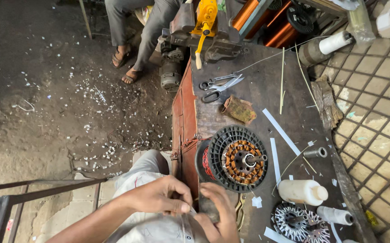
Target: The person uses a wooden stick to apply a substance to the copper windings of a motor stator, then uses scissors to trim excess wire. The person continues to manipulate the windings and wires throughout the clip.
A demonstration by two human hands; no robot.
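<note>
My left hand (161, 196) and my right hand (217, 216) meet at the near edge of a dark workbench (258, 85), over my lap. Both pinch a thin, clear strip of film (187, 225) that hangs down between them. Just beyond my fingers a round motor stator (237, 158) with copper windings, red wire and a black rim stands on the bench, its shaft pointing up.
Scissors (219, 84), a rusty cloth pad (240, 109), white paper strips (281, 131), a white bottle (303, 192), a metal sleeve (315, 153) and a second stator (299, 220) lie on the bench. A yellow winding machine (206, 20) and copper wire spools (267, 20) stand behind. Another person's sandalled feet (127, 65) rest on the dirt floor.
</note>
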